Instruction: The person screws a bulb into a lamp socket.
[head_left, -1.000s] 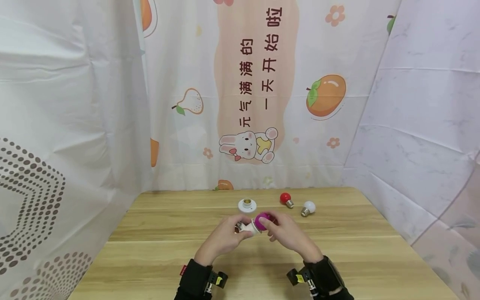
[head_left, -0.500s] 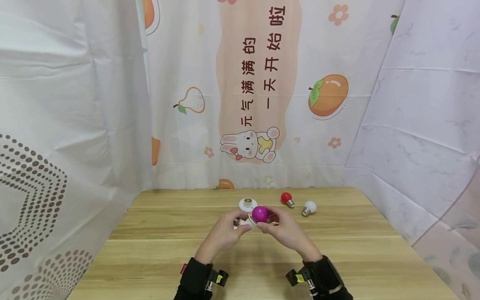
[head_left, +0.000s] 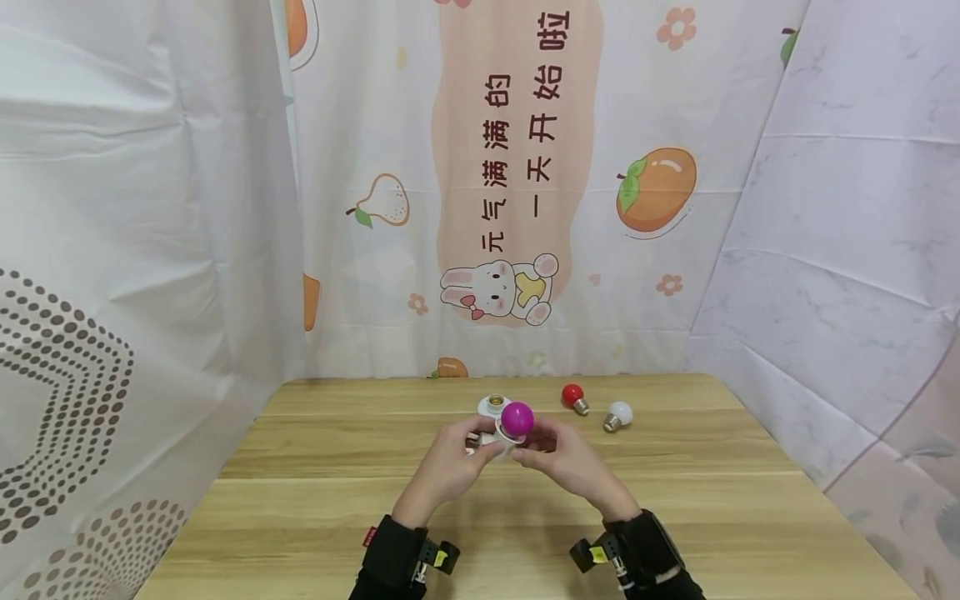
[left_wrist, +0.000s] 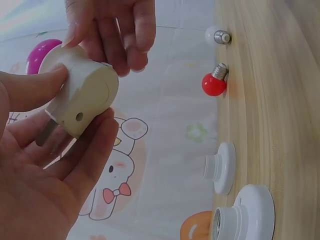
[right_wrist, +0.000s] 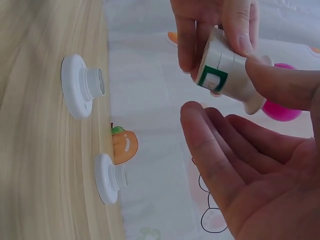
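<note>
My left hand (head_left: 448, 462) grips a white plug-in lamp holder (left_wrist: 82, 92) between thumb and fingers, above the table. Flat metal prongs (left_wrist: 46, 133) stick out of its side. Seated in the holder's mouth is a round magenta bulb (head_left: 517, 419), facing upward in the head view. My right hand (head_left: 581, 471) is on the other side of the holder. Its thumb (right_wrist: 280, 82) touches the holder's collar near the bulb, while the other fingers (right_wrist: 205, 140) extend loosely, apart from the holder. A green-and-white label (right_wrist: 212, 79) shows on the holder in the right wrist view.
Two white round lamp bases (left_wrist: 254, 215) stand on the wooden table (head_left: 337, 500); the hands and holder partly cover this area in the head view. To the right lie a red bulb (head_left: 573, 395) and a white bulb (head_left: 618, 414). A printed curtain (head_left: 360, 275) hangs behind.
The magenta bulb has swung from leaning rightward to upright and moved slightly up and left with its holder. My right fingers have come off the bulb down to the holder's collar.
</note>
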